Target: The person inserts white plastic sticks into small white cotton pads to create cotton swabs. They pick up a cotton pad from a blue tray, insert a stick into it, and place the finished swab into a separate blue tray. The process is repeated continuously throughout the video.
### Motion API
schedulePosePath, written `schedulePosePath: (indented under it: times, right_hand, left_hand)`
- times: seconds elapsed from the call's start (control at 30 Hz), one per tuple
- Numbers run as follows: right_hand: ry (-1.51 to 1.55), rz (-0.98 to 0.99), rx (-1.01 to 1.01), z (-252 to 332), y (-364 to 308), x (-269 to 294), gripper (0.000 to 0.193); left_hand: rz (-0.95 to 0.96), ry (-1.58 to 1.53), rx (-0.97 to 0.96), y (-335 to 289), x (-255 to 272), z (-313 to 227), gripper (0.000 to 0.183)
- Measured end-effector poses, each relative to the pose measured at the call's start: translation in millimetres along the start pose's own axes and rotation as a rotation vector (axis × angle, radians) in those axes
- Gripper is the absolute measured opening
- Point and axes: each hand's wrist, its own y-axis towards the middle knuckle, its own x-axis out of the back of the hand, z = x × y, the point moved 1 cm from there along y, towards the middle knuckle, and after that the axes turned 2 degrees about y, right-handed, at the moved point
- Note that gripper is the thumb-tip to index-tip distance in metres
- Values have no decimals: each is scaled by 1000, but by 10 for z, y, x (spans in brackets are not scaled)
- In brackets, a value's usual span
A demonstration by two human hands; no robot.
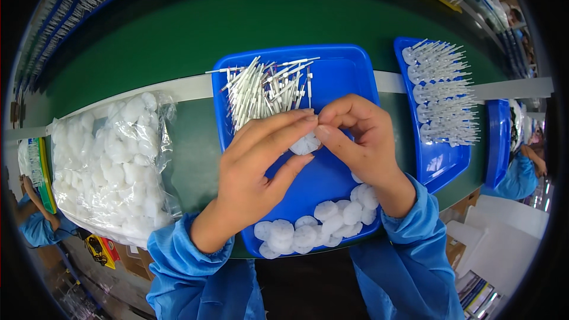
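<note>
Over the blue tray (355,59), my left hand (255,157) grips a thin, translucent white disc (305,144) between its thumb and fingers. My right hand (358,136) is closed in a pinch at the disc's upper right edge; what lies between its fingertips is hidden. Just beyond the fingertips a slim white stick (309,86) points away from me; whether it is held or lies in the tray I cannot tell. A pile of similar white sticks (258,92) fills the tray's far left. Along its near edge lie several loose white discs (305,236).
A clear plastic bag of white discs (112,169) lies to the left. At the right, a second blue tray (438,169) holds rows of sticks with discs attached (441,92). Other workers' arms (515,178) show at both sides. The green table (189,41) extends beyond.
</note>
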Motion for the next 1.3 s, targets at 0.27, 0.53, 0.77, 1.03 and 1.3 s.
schedulePosePath:
  times: [0.27,0.53,0.77,1.03,1.3]
  right_hand:
    - [-95,3,119,72,-69,-7,34]
    - [-1283,-7,427,45,25,-49,29]
    - [-495,-19,337,258,56,-38,31]
    - [-619,-121,346,124,-54,-109,23]
    - [-584,-119,289,125,-112,-116,23]
  left_hand:
    - [-93,-61,-12,-20,5,-53,51]
    - [-187,-279,199,-116,37,51,29]
    - [-197,-350,278,-79,-66,99,38]
    - [-221,-530,355,-102,-103,85,30]
    - [-233,-392,319,-79,-93,85,32]
